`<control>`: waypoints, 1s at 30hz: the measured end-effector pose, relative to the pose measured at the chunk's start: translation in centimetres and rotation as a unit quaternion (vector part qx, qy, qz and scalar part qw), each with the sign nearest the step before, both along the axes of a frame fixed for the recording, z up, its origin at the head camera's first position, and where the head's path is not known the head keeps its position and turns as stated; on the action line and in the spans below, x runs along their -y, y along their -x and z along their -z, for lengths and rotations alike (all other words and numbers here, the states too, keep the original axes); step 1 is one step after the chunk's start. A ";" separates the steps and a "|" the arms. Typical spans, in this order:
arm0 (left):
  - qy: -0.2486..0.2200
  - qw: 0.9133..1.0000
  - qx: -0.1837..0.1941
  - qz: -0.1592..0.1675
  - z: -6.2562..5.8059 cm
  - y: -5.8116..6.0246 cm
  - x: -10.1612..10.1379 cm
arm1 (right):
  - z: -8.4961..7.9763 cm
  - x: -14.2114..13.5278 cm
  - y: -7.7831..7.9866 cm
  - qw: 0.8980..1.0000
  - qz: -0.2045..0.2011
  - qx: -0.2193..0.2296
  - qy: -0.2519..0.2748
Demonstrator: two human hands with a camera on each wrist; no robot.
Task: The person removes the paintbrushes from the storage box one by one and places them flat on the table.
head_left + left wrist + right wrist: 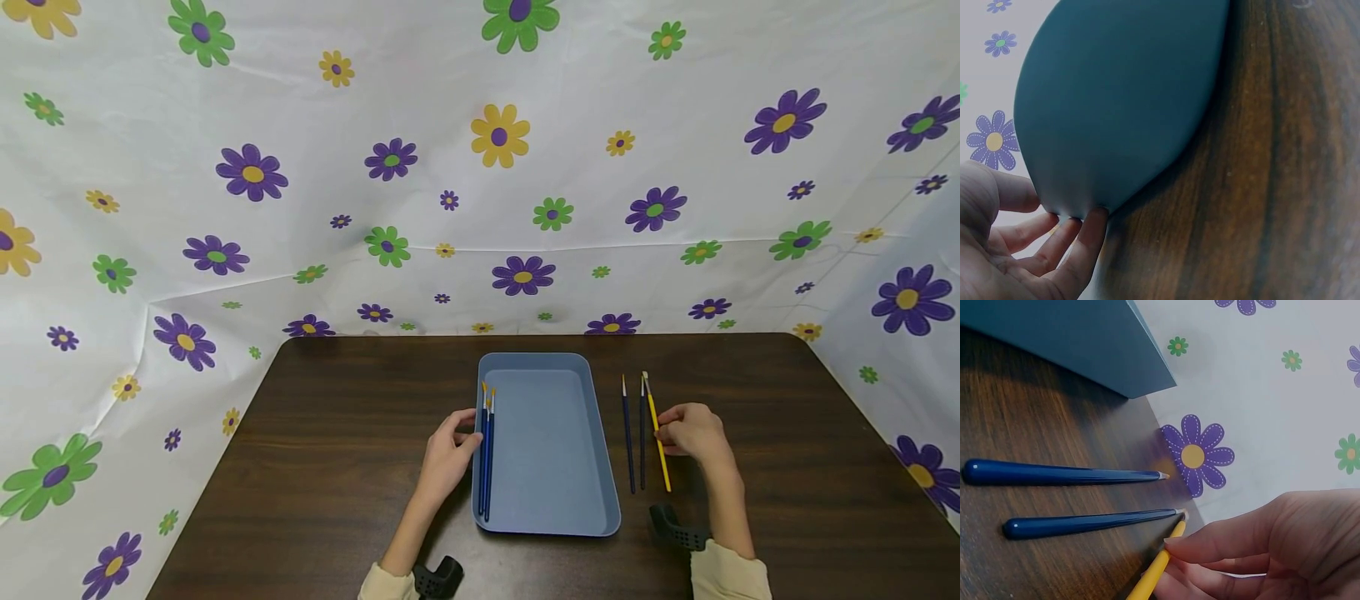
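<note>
A blue-grey tray [547, 442] lies on the table, and my left hand [447, 457] grips its left rim between thumb and fingers. Slim blue paintbrushes [490, 467] lie side by side along the tray's left inner edge, close to my thumb. To the right of the tray, my right hand [696, 433] pinches a yellow paintbrush [663, 462] between thumb and fingers, its bristles pointing away from me. Two dark blue paintbrushes, one nearer the tray [1066, 474] and one nearer the yellow brush [1091, 524], lie on the wood.
The dark wooden table [337, 433] extends on both sides of the tray. Behind it hangs a white flowered cloth [435, 100], which also covers the sides. Each wrist wears a black strap mount, the left one [438, 577] near the table's front.
</note>
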State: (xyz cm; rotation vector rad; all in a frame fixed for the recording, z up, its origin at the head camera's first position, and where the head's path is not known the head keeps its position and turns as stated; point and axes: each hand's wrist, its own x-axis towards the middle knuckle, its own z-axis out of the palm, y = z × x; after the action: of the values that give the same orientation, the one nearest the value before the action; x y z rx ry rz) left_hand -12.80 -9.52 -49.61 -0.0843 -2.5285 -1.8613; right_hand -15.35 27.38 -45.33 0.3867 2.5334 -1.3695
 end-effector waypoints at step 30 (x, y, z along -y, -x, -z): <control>-0.006 1.000 0.003 -0.002 -0.1 0.0 -0.1 | 0.1 0.0 0.0 0.999 0.001 -0.002 -0.033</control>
State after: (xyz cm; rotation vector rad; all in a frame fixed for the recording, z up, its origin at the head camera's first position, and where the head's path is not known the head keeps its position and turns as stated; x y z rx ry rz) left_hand -12.81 -9.42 -49.47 -0.0724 -2.5188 -1.8777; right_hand -15.35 27.42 -45.46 0.3998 2.5883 -1.2912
